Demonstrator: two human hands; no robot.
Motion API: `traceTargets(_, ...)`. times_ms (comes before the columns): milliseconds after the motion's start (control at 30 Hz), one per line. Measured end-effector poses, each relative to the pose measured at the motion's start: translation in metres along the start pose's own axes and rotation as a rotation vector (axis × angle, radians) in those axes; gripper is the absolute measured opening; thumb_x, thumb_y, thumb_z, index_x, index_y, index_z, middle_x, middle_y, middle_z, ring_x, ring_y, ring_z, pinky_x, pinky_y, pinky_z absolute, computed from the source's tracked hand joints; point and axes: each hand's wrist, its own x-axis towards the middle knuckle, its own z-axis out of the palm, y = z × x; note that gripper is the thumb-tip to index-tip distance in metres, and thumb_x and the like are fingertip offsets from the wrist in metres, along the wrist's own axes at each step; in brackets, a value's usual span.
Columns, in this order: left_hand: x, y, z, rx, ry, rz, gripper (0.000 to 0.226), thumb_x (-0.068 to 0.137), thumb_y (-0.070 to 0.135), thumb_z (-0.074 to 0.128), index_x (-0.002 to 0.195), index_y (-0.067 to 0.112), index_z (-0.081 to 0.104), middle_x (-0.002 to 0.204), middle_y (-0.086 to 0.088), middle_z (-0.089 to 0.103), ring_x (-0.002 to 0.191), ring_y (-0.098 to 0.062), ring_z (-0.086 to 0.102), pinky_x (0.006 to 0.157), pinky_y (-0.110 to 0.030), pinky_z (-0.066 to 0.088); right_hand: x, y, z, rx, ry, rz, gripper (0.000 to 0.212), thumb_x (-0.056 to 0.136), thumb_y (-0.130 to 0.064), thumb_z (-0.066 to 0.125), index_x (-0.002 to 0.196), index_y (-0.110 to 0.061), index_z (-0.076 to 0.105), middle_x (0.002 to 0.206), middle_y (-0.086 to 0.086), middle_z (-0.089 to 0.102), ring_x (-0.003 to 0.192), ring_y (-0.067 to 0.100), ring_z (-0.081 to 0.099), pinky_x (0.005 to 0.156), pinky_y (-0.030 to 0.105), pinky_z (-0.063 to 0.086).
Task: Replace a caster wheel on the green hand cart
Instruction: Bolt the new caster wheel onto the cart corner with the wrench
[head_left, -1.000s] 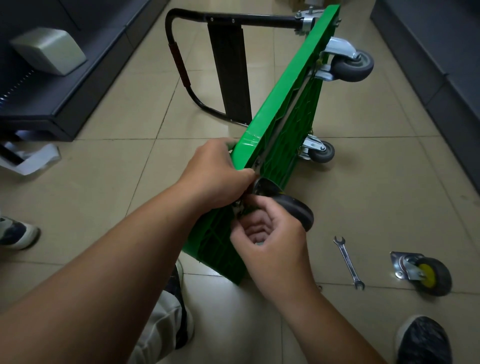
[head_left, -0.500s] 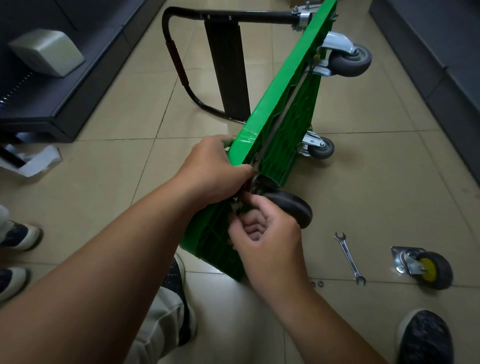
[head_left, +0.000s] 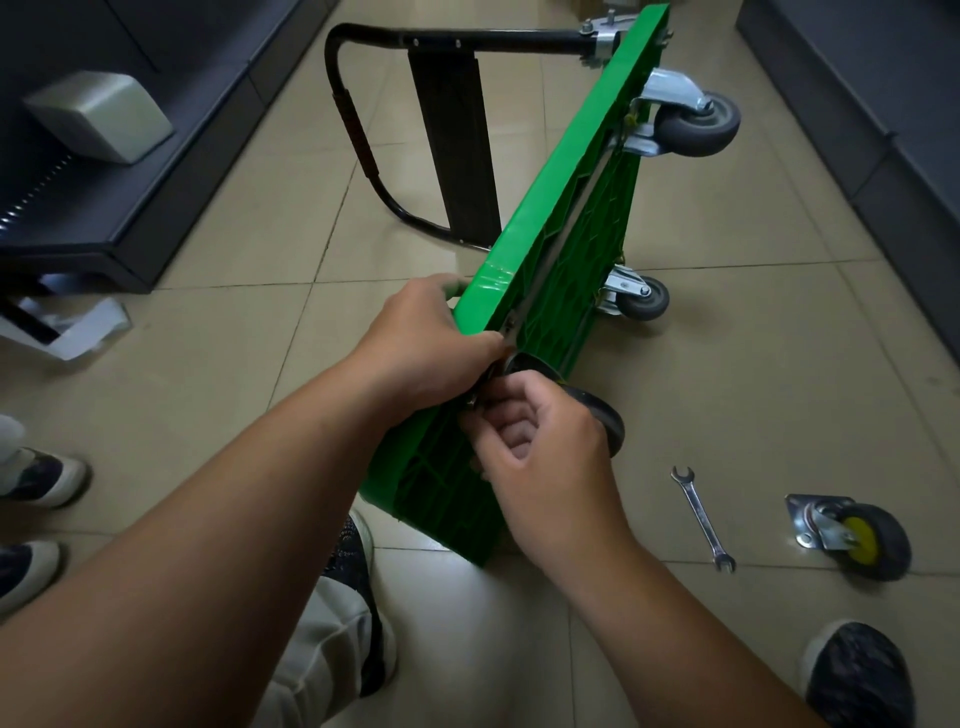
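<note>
Edgewise, cart (head_left: 551, 244) — left hand (head_left: 422, 344) atop, right hand (head_left: 546, 470) beside.

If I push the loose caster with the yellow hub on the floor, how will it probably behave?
The loose caster would probably roll a little, as its round wheel rests on the smooth floor. Its metal plate may drag and swing it round. Steel and rubber: likely stiff, heavy for its size.

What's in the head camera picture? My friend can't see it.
A person's left hand grips the edge of a green hand cart tipped on its side on a tiled floor, while the right hand pinches at the metal mount of a black caster wheel on it. A wrench and a loose yellow-hubbed caster lie on the floor nearby.
</note>
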Motion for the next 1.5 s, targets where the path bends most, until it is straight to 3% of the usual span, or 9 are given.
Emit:
traceTargets(367,0.0,0.0,0.002,0.017,0.014,0.022,0.049,0.083,0.024,0.078,0.131,0.029,0.068,0.096,0.002,0.076,0.079,-0.015,0.074,0.082,-0.04,0.063,-0.009,0.007,0.01,-0.019,0.047,-0.013,0.02,0.098,-0.023,0.067,0.079,-0.019,0.064,0.065,-0.006,0.067,0.054,0.014,0.065,0.056,0.042,0.056)
traceTargets(567,0.0,0.0,0.001,0.021,0.008,0.021,0.05,0.083,0.024,0.077,0.131,0.03,0.067,0.096,0.001,0.075,0.079,-0.016,0.074,0.08,-0.041,0.064,-0.006,0.01,-0.001,-0.029,0.101,-0.13,0.017,0.091,-0.014,0.077,0.105,-0.023,0.072,0.08,-0.01,0.07,0.069,0.012,0.068,0.064,0.032,0.06)
traceTargets(667,-0.001,0.001,0.002,0.026,0.007,0.028,0.05,0.083,0.025,0.076,0.131,0.031,0.067,0.096,0.003,0.075,0.078,-0.014,0.073,0.079,-0.039,0.064,-0.003,0.011,-0.001,-0.061,0.085,-0.196,0.015,0.091,-0.008,0.074,0.103,-0.018,0.074,0.089,-0.007,0.072,0.08,0.011,0.071,0.071,0.03,0.059)
traceTargets(867,-0.005,0.005,0.003,0.153,0.002,0.086,0.045,0.085,0.029,0.07,0.13,0.028,0.065,0.103,-0.001,0.072,0.093,-0.026,0.07,0.087,-0.045,0.06,-0.001,0.014,0.005,0.063,0.07,-0.061,0.013,0.094,-0.01,0.071,0.102,-0.02,0.073,0.085,-0.005,0.075,0.078,0.014,0.073,0.074,0.043,0.061)
traceTargets(1067,-0.006,0.005,0.003,0.172,0.02,0.095,0.046,0.084,0.027,0.07,0.13,0.029,0.065,0.102,-0.001,0.072,0.093,-0.026,0.07,0.086,-0.044,0.06,-0.008,0.006,0.017,0.279,0.128,0.064,0.019,0.096,-0.009,0.069,0.09,-0.027,0.069,0.082,-0.006,0.076,0.074,0.013,0.074,0.064,0.023,0.057)
traceTargets(1167,-0.005,0.002,0.003,0.112,0.025,0.072,0.045,0.083,0.025,0.072,0.127,0.031,0.068,0.096,0.002,0.074,0.087,-0.021,0.072,0.085,-0.044,0.061,-0.006,0.004,0.014,0.298,0.117,0.089,0.013,0.095,-0.01,0.071,0.092,-0.023,0.07,0.079,-0.001,0.075,0.072,0.016,0.073,0.064,0.026,0.057)
traceTargets(1233,-0.005,0.0,0.002,-0.003,0.004,0.033,0.045,0.083,0.024,0.075,0.126,0.032,0.07,0.09,0.005,0.077,0.083,-0.017,0.074,0.081,-0.039,0.063,-0.005,0.005,0.009,0.247,0.09,0.057,0.009,0.094,-0.013,0.073,0.097,-0.021,0.072,0.08,-0.003,0.074,0.074,0.016,0.073,0.069,0.034,0.061)
traceTargets(1367,-0.004,-0.002,-0.001,-0.192,-0.038,-0.001,0.035,0.084,0.024,0.08,0.116,0.034,0.073,0.075,0.017,0.076,0.064,-0.001,0.072,0.053,-0.013,0.051,-0.005,0.008,0.003,0.108,0.064,-0.036,0.015,0.092,-0.011,0.074,0.104,-0.02,0.073,0.082,-0.007,0.073,0.077,0.01,0.071,0.072,0.027,0.06)
traceTargets(1500,-0.005,-0.001,0.0,-0.151,-0.019,0.028,0.036,0.084,0.033,0.08,0.12,0.032,0.073,0.079,0.012,0.076,0.07,-0.003,0.073,0.061,-0.018,0.057,-0.005,0.011,0.004,0.077,0.093,-0.041,0.01,0.094,-0.012,0.073,0.102,-0.018,0.075,0.083,-0.008,0.074,0.078,0.01,0.072,0.073,0.031,0.061)
